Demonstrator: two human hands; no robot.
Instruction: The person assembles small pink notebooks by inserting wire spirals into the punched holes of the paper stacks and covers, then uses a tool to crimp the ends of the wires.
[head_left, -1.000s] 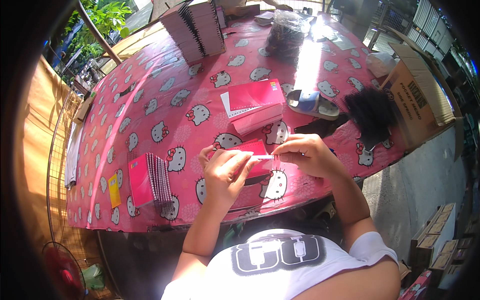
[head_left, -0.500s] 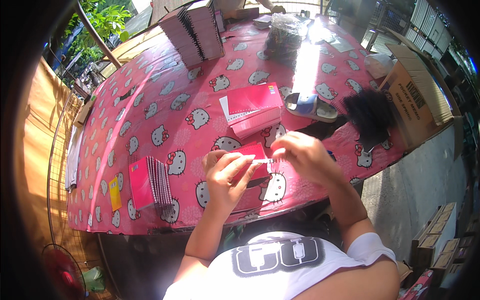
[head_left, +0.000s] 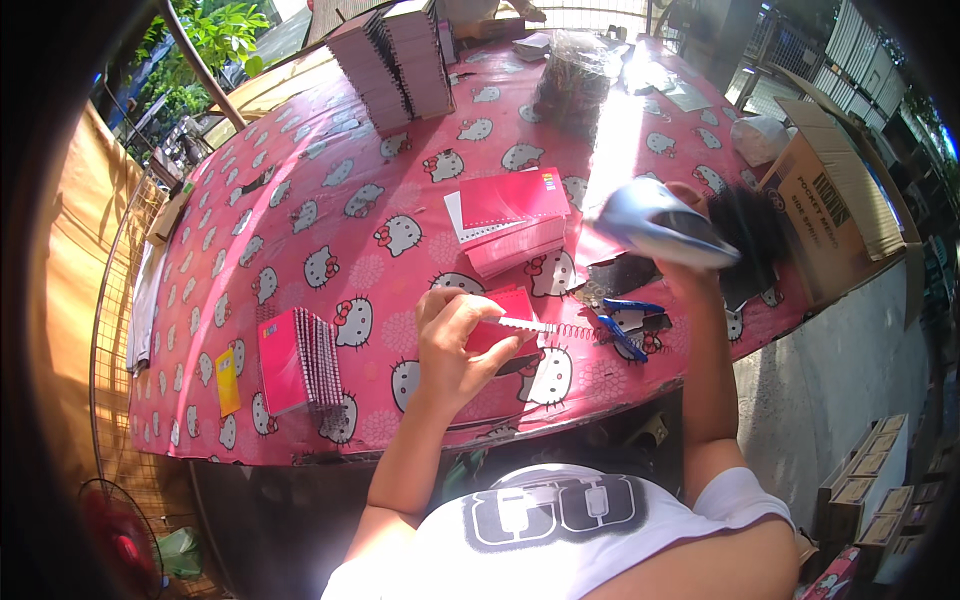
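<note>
My left hand (head_left: 452, 335) pinches a small pink notebook (head_left: 517, 303) by its punched edge, close to the table's front. From that edge a thin spiral coil (head_left: 582, 332) sticks out to the right, partly threaded through the holes. Off to the right, my right hand (head_left: 688, 280) grips a blue and white slipper (head_left: 660, 222), raised over the table and smeared by motion. Below it lie blue-handled pliers (head_left: 625, 328), beside the coil's free end. Just beyond my left hand rests a stack of pink notebooks (head_left: 512, 200) with a white punched sheet (head_left: 462, 222) poking out.
Spiral-bound pink notebooks (head_left: 290, 365) and a yellow booklet (head_left: 228, 382) sit on the left. Tall notebook stacks (head_left: 395, 70) and a plastic-wrapped bundle (head_left: 575, 80) stand farther back. A black pile (head_left: 752, 235) and a cardboard box (head_left: 815, 205) are at right. Another person's hand (head_left: 533, 12) shows far off.
My right hand has left the notebook's coil and lifted the slipper off the table. The pliers and the coil's free end have come into view. My left hand stays on the notebook.
</note>
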